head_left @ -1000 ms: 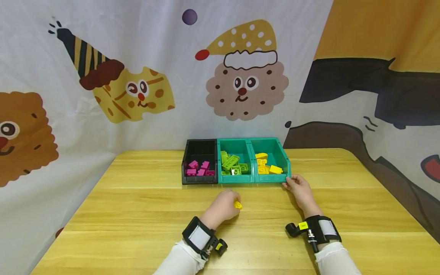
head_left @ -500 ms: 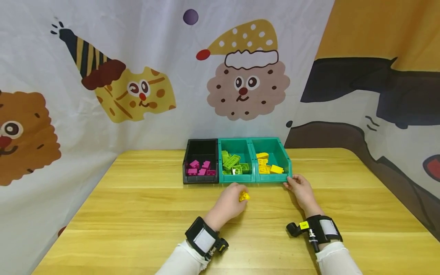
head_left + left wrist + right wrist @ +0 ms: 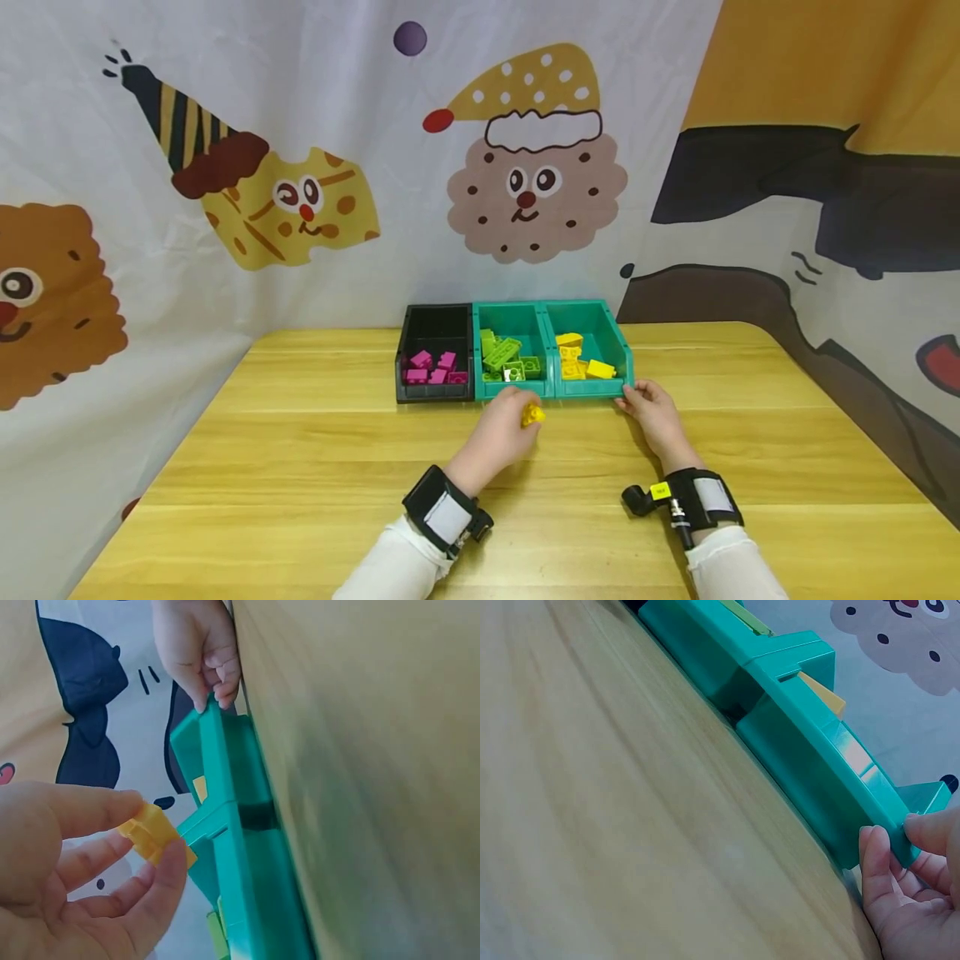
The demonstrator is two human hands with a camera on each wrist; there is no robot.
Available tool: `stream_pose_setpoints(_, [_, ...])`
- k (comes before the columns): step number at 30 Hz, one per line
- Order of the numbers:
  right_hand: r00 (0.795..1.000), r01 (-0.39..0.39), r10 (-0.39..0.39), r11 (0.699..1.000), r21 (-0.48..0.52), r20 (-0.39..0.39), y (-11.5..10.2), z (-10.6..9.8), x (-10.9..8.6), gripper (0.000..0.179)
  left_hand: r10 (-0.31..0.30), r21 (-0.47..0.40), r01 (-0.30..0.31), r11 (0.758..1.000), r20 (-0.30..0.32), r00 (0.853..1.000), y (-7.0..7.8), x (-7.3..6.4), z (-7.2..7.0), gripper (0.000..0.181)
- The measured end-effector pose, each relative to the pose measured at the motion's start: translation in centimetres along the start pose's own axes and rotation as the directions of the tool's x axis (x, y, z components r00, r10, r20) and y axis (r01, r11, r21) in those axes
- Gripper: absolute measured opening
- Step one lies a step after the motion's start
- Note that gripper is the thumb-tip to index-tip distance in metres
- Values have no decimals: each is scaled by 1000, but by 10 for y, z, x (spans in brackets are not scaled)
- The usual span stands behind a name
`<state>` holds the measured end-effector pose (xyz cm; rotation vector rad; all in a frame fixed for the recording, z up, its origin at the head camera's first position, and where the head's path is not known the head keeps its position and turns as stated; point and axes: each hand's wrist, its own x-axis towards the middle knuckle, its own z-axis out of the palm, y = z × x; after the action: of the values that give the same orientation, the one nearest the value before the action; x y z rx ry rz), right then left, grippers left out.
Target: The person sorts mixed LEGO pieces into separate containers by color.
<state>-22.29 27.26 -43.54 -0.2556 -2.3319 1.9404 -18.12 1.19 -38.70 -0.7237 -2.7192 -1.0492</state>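
Observation:
My left hand (image 3: 498, 429) pinches a yellow toy brick (image 3: 154, 832) between thumb and fingertips, just in front of the middle bin. With thumb and fingers, my right hand (image 3: 654, 417) holds the front right corner of the right teal bin (image 3: 810, 765). Several yellow bricks (image 3: 570, 369) lie inside that bin. The middle teal bin (image 3: 513, 315) contains several green bricks (image 3: 502, 354). In the black bin (image 3: 438, 321) on the left are several magenta bricks (image 3: 427, 375). The left wrist view shows the brick held above the table, near the bins' front edges.
The three bins stand side by side at the back of the wooden table (image 3: 300, 467). Behind them hangs a printed curtain (image 3: 337, 292) with cartoon figures. Each wrist wears a black strap with a small camera (image 3: 637, 500).
My left hand has moved forward and slightly right toward the bins, carrying the yellow brick. The right hand has stayed at the bin's corner.

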Motion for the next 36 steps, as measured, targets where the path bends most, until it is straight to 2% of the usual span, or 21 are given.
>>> stream_pose_setpoints(6, [1000, -4, 4, 1000, -2, -7, 0, 0, 1, 29, 14, 8, -14, 1000, -63, 998, 4, 13, -7, 25])
stream_pose_setpoints(12, [1000, -1, 1, 1000, 9, -3, 2, 0, 1, 28, 15, -5, -16, 1000, -79, 997, 3, 27, -12, 22])
stream_pose_setpoints(17, [1000, 8, -8, 1000, 13, 0, 4, 0, 2, 27, 8, -9, -9, 1000, -91, 996, 2, 36, -11, 20])
stream_pose_setpoints(25, [1000, 16, -16, 1000, 3, -7, 5, 0, 2, 29, 63, 21, -61, 998, -132, 989, 11, 50, -6, 19])
stream_pose_setpoints(29, [1000, 9, -9, 1000, -3, -14, 6, 0, 0, 30, 60, 27, -57, 998, -127, 990, 16, 59, 1, 21])
stream_pose_setpoints(33, [1000, 12, -12, 1000, -7, -12, 5, 0, 0, 30, 52, 78, -45, 996, -95, 994, 19, 68, 9, 24])
stream_pose_setpoints(36, [1000, 15, -15, 1000, -14, -12, 3, 1, 0, 29, 90, 151, -79, 985, -70, 993, 21, 73, 16, 25])
